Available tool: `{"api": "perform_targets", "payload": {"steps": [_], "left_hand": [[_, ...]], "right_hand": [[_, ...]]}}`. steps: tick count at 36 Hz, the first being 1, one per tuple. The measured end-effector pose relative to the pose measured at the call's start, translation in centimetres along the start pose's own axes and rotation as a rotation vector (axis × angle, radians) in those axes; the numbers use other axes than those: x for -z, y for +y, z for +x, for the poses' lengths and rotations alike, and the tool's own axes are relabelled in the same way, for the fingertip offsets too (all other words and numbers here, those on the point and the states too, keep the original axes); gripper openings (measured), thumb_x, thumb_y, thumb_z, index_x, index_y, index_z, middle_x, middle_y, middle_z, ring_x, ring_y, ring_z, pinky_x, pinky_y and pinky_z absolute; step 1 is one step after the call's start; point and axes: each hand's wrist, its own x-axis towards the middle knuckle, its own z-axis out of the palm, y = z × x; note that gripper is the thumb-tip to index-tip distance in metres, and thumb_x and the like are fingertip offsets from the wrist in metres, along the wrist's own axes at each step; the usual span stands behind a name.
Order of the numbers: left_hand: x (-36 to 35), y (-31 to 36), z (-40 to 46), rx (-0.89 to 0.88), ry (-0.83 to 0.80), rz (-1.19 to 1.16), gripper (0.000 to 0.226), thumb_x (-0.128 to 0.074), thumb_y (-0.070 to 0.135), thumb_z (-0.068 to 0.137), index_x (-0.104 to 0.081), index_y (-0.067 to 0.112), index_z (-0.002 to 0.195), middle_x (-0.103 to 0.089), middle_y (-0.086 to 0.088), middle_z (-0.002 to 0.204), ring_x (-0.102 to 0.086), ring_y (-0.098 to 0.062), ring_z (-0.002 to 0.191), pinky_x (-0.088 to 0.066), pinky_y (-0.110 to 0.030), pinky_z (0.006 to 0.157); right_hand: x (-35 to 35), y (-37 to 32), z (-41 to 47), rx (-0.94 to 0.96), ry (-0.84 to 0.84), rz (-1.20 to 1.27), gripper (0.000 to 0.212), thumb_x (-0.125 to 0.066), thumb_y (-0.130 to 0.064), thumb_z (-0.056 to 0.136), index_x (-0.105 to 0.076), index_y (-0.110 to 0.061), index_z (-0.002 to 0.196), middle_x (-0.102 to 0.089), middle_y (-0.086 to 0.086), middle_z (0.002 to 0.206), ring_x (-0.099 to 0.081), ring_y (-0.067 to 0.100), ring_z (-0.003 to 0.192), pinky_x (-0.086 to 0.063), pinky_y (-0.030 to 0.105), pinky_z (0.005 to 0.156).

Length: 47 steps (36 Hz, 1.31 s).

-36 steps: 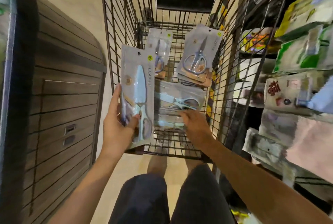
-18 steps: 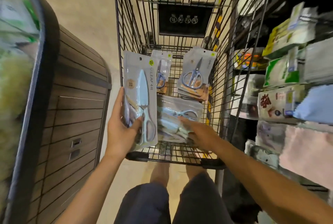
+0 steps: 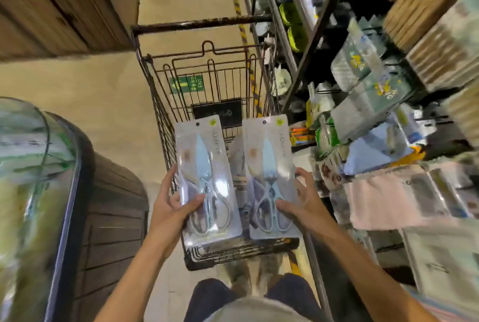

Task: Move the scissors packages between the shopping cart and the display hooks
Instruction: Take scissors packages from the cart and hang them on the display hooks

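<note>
Two scissors packages, one in each grip, now held up side by side above the shopping cart (image 3: 207, 60).

Our left hand (image 3: 168, 207) holds its scissors package (image 3: 207, 179) as before, thumb across the front. Our right hand (image 3: 303, 202), reaching into the basket a moment ago, has lifted out a second package (image 3: 269, 179), thumb on its face and fingers curled behind the edge. We judge both ready for hanging. To our right stand crowded shelves (image 3: 375, 119) of packaged goods, blurred; no free hook shows. A dark wooden cabinet (image 3: 111, 213) sits left of the cart.
</note>
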Motion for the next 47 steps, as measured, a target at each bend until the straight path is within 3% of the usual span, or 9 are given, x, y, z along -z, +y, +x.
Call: {"api": "perform_targets", "payload": {"steps": [3,8,12,20,23,26,33,43,47], "left_hand": [[-0.8,1.0,-1.1,-0.002,-0.086,-0.016,0.091,-0.076,-0.007,0.077,-0.047,0.048,0.143,-0.069,-0.014,0.129,-0.071,-0.037,0.111,-0.059,-0.055,0.089],[-2.3,2.1,-4.1,-0.038,-0.225,-0.016,0.095,-0.08,-0.005,0.072,-0.05,0.059,0.136,-0.062,-0.01,0.141,-0.061,-0.037,0.126,-0.049,-0.067,0.1],[-4.1,2.2,-6.7,-0.067,-0.298,0.027,0.093,-0.08,-0.004,0.077,-0.049,0.061,0.136,-0.063,-0.007,0.14,-0.063,-0.038,0.124,-0.05,-0.068,0.097],[-7.7,0.3,-15.1,-0.233,-0.405,0.195,0.092,-0.08,0.008,0.079,-0.041,0.062,0.142,-0.057,0.001,0.146,-0.064,-0.029,0.124,-0.058,-0.053,0.094],[-8.6,-1.1,-18.3,-0.316,-0.446,0.272,0.092,-0.083,0.017,0.078,-0.038,0.062,0.144,-0.052,-0.008,0.15,-0.055,-0.044,0.13,-0.054,-0.059,0.098],[-9.5,-2.3,-21.6,-0.335,-0.491,0.285,0.092,-0.081,0.011,0.078,-0.04,0.06,0.144,-0.058,0.006,0.145,-0.063,-0.024,0.126,-0.056,-0.055,0.096],[-11.2,-3.9,-27.0,-0.409,-0.688,0.388,0.093,-0.08,0.009,0.08,-0.038,0.059,0.146,-0.044,0.016,0.156,-0.055,-0.011,0.134,-0.058,-0.043,0.097],[-13.1,-6.8,-31.1,-0.409,-0.99,0.456,0.093,-0.085,0.015,0.08,-0.038,0.064,0.143,-0.048,0.017,0.152,-0.054,-0.013,0.134,-0.056,-0.048,0.099],[-13.8,-8.0,-32.9,-0.457,-1.152,0.507,0.089,-0.089,0.034,0.075,-0.039,0.062,0.143,-0.055,0.01,0.148,-0.056,-0.014,0.133,-0.054,-0.047,0.102]], "right_hand": [[0.5,-0.1,-3.4,0.079,0.079,0.064,0.093,-0.077,0.004,0.082,-0.024,-0.034,0.149,-0.047,-0.013,0.146,-0.057,-0.009,0.121,-0.053,0.02,0.095],[1.2,-0.7,-8.8,0.154,0.123,0.118,0.097,-0.086,-0.022,0.08,-0.027,-0.06,0.147,-0.041,-0.01,0.157,-0.046,0.014,0.141,-0.046,0.044,0.11],[1.9,0.1,-12.5,0.221,0.217,0.15,0.101,-0.082,-0.01,0.08,-0.021,-0.038,0.156,-0.041,-0.021,0.154,-0.042,0.009,0.143,-0.04,0.045,0.116],[3.3,2.4,-23.4,0.33,0.348,0.323,0.092,-0.073,0.004,0.085,-0.032,-0.045,0.15,-0.043,-0.016,0.154,-0.042,0.009,0.143,-0.052,0.03,0.103],[3.7,4.0,-27.7,0.359,0.395,0.353,0.094,-0.08,-0.011,0.085,-0.029,-0.051,0.151,-0.038,-0.017,0.158,-0.037,0.013,0.147,-0.048,0.045,0.108],[3.9,6.0,-32.0,0.342,0.434,0.382,0.094,-0.076,-0.007,0.088,-0.026,-0.052,0.152,-0.033,-0.014,0.161,-0.035,0.018,0.148,-0.041,0.058,0.112],[2.3,9.3,-40.9,0.373,0.656,0.389,0.093,-0.072,0.003,0.087,-0.026,-0.041,0.155,-0.036,-0.015,0.16,-0.043,0.008,0.142,-0.052,0.028,0.102],[-3.1,11.6,-51.7,0.358,1.016,0.41,0.095,-0.074,0.002,0.085,-0.028,-0.045,0.154,-0.039,-0.005,0.159,-0.047,0.017,0.141,-0.055,0.036,0.099],[-6.1,12.2,-56.7,0.31,1.224,0.377,0.094,-0.072,0.007,0.083,-0.027,-0.039,0.152,-0.051,-0.032,0.142,-0.053,0.002,0.132,-0.055,0.025,0.094]]}}
